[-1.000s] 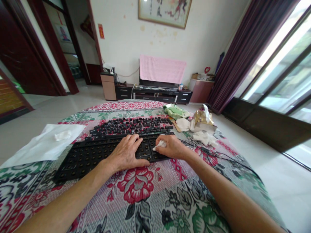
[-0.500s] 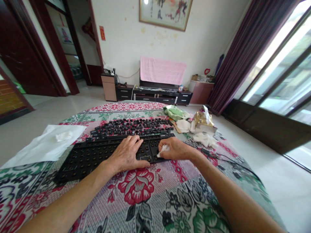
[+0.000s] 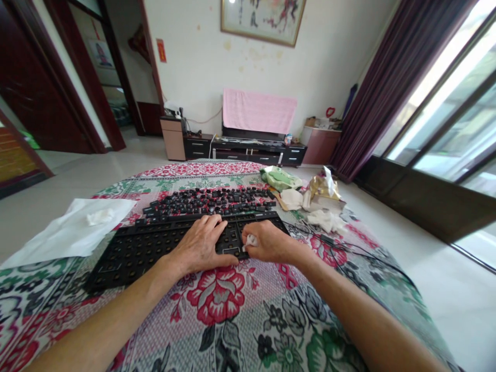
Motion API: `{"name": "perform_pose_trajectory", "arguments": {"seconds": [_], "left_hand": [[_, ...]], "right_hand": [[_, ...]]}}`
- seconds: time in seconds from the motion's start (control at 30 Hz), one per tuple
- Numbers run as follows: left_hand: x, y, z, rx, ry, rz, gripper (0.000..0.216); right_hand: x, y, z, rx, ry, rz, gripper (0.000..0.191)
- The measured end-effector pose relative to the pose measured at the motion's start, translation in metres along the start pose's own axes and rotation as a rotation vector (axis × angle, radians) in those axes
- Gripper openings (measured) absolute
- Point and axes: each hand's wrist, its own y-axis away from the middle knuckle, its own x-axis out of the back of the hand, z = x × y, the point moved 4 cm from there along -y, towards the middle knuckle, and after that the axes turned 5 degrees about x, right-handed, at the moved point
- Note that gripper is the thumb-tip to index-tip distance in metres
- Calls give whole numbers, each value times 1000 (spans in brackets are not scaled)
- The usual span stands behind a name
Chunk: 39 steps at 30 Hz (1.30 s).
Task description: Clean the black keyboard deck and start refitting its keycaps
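Observation:
A black keyboard frame (image 3: pixel 147 248) with its keycaps removed lies on a flowered cloth (image 3: pixel 240 320). My left hand (image 3: pixel 199 247) rests flat on the frame's right half, fingers stretched forward. My right hand (image 3: pixel 267 242) is closed around a small white tissue wad (image 3: pixel 250 241), pressing it on the frame's near right edge, close to my left thumb. Behind the frame lies a heap of loose black keycaps (image 3: pixel 211 200).
A white sheet (image 3: pixel 73 230) with a crumpled tissue (image 3: pixel 98 216) lies at the left. A green packet (image 3: pixel 281 178), a gold tissue box (image 3: pixel 323 190) and used tissues (image 3: pixel 327 219) sit at the right. The keyboard's cable (image 3: pixel 349 248) trails right. Beyond the cloth stands a TV cabinet (image 3: pixel 248 147).
My right hand has slid the tissue leftward and toward me along the frame, ending near my left thumb. My left hand has stayed in place.

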Motion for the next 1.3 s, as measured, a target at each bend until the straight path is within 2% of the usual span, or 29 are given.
{"name": "perform_pose_trajectory", "arguments": {"seconds": [0.23,0.4,0.77,1.17,1.3], "left_hand": [[2,0,1,2,-26,-1,85],[2,0,1,6,-19,4,84],[-1,0,0,15,1,-10,86],[-5,8,0,67,-36,18,87],[-6,8,0,74,-48,-10,89]], "right_hand": [[4,1,0,-85,112,-34,15],[0,-2,1,-83,152,-29,11],[-6,-2,4,-54,191,-11,13],[-10,0,10,-111,152,38,16],[-8,2,9,-109,89,50,16]]}}
